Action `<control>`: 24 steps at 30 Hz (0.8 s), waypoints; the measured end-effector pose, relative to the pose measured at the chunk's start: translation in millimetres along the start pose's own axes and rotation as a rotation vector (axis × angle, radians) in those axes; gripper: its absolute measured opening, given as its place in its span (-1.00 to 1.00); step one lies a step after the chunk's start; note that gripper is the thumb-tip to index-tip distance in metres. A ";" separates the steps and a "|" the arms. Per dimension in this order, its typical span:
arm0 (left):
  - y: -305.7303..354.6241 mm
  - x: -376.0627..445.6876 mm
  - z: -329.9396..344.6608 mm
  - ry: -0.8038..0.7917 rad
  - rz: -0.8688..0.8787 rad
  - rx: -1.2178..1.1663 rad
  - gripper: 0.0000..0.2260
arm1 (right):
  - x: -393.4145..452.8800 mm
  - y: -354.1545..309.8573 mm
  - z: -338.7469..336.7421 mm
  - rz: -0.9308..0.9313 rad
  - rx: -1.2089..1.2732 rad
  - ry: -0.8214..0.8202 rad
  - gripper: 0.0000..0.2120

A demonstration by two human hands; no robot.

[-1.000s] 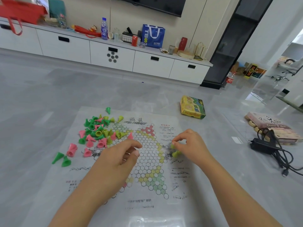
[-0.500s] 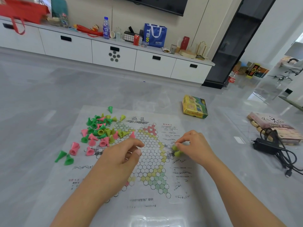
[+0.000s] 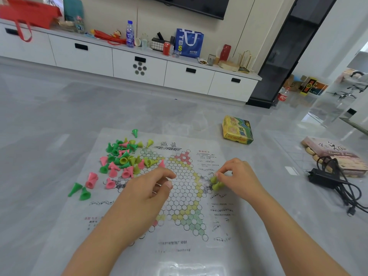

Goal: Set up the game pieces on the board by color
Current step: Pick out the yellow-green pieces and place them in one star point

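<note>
At the board's (image 3: pixel 179 196) right point, two yellow pieces (image 3: pixel 216 183) are now pinched by the right hand (image 3: pixel 237 176), apparently being seated, while the left hand (image 3: pixel 147 194) is held loosely curled, empty.

Glossy grey tile floor (image 3: pixel 79 100), long white drawer cabinet (image 3: pixel 139 66) w/ clutter, beige wall (image 3: pixel 111 14).

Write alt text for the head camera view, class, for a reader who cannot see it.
A person's right hand pinches yellow-green pieces at the right edge of a paper game board on the floor, while the left hand rests over its middle with fingers loosely curled. A loose pile of pieces, pink, green and yellow, lies at the board's upper left.
</note>
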State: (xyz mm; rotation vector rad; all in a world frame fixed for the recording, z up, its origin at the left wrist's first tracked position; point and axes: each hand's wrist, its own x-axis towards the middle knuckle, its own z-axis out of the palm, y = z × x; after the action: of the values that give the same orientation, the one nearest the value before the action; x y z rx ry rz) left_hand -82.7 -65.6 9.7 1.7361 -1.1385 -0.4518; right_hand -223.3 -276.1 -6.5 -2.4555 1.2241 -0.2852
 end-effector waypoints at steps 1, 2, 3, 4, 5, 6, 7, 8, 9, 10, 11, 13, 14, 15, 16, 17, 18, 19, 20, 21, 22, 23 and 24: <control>-0.1 0.2 -0.1 0.001 -0.001 0.003 -0.78 | 0.2 0.3 -0.2 -0.004 -0.010 0.002 -0.88; 0.0 0.3 -0.2 0.001 -0.002 0.004 -0.78 | 0.2 0.8 -0.3 -0.010 -0.020 0.003 -0.88; 0.3 0.2 -0.4 0.001 -0.004 0.003 -0.78 | 0.2 0.9 -0.5 -0.015 -0.027 0.002 -0.87; 0.3 0.4 -0.2 0.001 -0.006 0.003 -0.78 | 0.0 1.3 -0.4 -0.018 -0.029 -0.001 -0.87; 0.4 0.2 -0.3 0.000 -0.009 0.004 -0.79 | -0.3 1.2 -0.3 -0.018 -0.027 -0.003 -0.88; 0.7 0.1 -0.1 -0.003 -0.010 0.008 -0.79 | -0.2 1.1 0.0 -0.018 -0.025 -0.002 -0.88; 0.9 0.1 0.2 -0.004 -0.011 0.014 -0.79 | 0.0 1.2 0.2 -0.019 -0.023 0.000 -0.88; 1.0 0.3 0.4 -0.001 -0.012 0.019 -0.79 | 0.2 1.1 0.4 -0.020 -0.022 -0.004 -0.87; 1.5 0.2 0.4 0.001 -0.016 0.025 -0.79 | 0.3 1.3 0.7 -0.021 -0.021 -0.012 -0.87; 2.5 0.5 0.0 0.007 -0.023 0.024 -0.79 | -0.2 1.7 0.6 -0.020 -0.019 -0.019 -0.87; 3.5 0.4 -1.0 0.018 -0.035 0.017 -0.78 | -0.4 2.1 0.2 -0.022 -0.014 -0.015 -0.87; 4.6 1.3 -3.8 0.071 -0.062 0.017 -0.78 | -1.6 2.1 -2.1 -0.032 0.001 0.027 -0.87; 5.1 2.1 -5.8 0.115 -0.078 0.020 -0.80 | -2.7 -0.3 -3.7 -0.045 0.004 0.060 -0.83; 5.4 2.8 -8.0 0.178 -0.097 0.008 -0.81 | -3.8 -4.5 -5.0 -0.067 0.000 0.098 -0.78; 5.0 3.6 -9.6 0.245 -0.124 -0.018 -0.82 | -5.0 -10.9 -5.5 -0.100 -0.009 0.130 -0.74; 5.4 4.4 -11.2 0.311 -0.160 -0.050 -0.82 | -6.4 -19.9 -5.0 -0.143 -0.018 0.151 -0.73; 5.9 5.0 -13.4 0.376 -0.200 -0.083 -0.82 | -8.1 -30.6 -2.7 -0.193 -0.024 0.153 -0.73; 6.7 5.6 -15.7 0.448 -0.242 -0.128 -0.81 | -10.2 -42.3 1.2 -0.246 -0.023 0.134 -0.74; 6.5 6.4 -17.6 0.526 -0.284 -0.200 -0.79 | -12.2 -53.2 6.9 -0.293 -0.018 0.099 -0.75; 7.1 6.8 -20.4 0.597 -0.325 -0.305 -0.76 | -13.5 -63.5 14.5 -0.335 -0.018 0.063 -0.76; 7.7 7.1 -24.1 0.660 -0.359 -0.440 -0.75 | -13.7 -72.2 22.9 -0.370 -0.021 0.035 -0.76; 8.0 6.9 -28.2 0.717 -0.384 -0.588 -0.75 | -13.6 -80.7 30.6 -0.395 -0.025 0.018 -0.76; 6.9 6.2 -32.0 0.763 -0.411 -0.727 -0.77 | -12.7 -88.8 37.6 -0.409 -0.023 0.006 -0.76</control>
State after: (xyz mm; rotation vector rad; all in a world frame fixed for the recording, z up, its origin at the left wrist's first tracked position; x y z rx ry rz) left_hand -59.9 -54.8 31.5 1.2772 -0.0355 -0.3332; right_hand -153.8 -208.1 -3.3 -2.7112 0.7186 -0.3882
